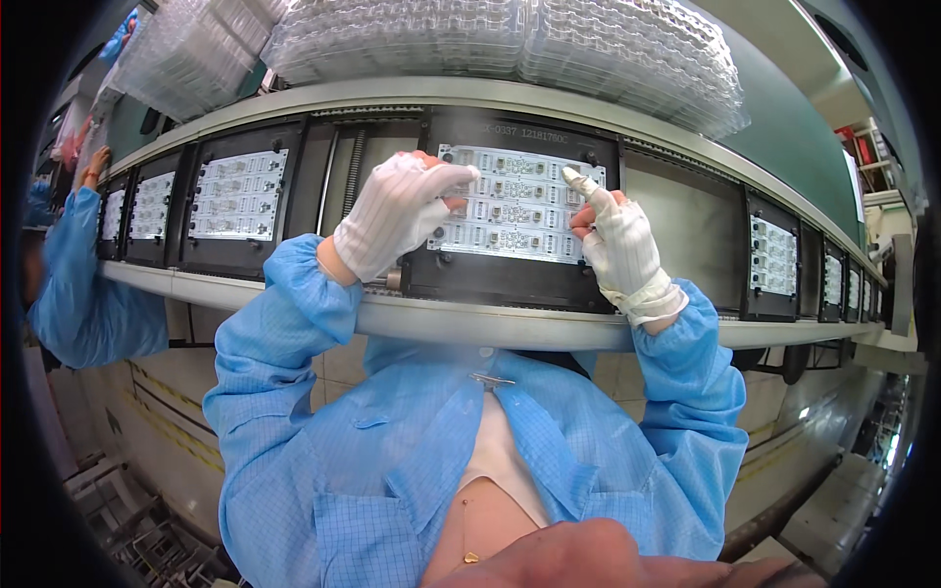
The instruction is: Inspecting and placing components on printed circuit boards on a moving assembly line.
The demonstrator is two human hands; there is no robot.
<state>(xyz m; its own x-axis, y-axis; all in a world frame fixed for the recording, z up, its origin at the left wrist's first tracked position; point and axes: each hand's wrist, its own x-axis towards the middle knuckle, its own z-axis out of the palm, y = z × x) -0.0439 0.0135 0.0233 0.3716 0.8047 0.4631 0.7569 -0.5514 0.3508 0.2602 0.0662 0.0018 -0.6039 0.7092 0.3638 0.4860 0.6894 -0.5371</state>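
Note:
A silvery panel of small circuit boards (517, 211) lies in a black carrier plate (510, 281) on the rail line in front of me. My left hand (400, 211), in a white striped glove with some bare fingertips, is at the panel's left edge. Its fingers are bent, with a gap between the foremost ones over the panel. At the right edge is my right hand (622, 245), gloved likewise. One covered finger stretches to the panel's upper right corner, while bare fingertips bend beside the edge. Both hands partly cover the panel's sides. I see nothing held in either.
More carriers with panels stand along the line, one to the left (235, 196) and one to the right (774, 255). Stacked clear plastic trays (627, 59) fill the bench behind the rail. At far left, another person's blue sleeve (74, 274) reaches to the line.

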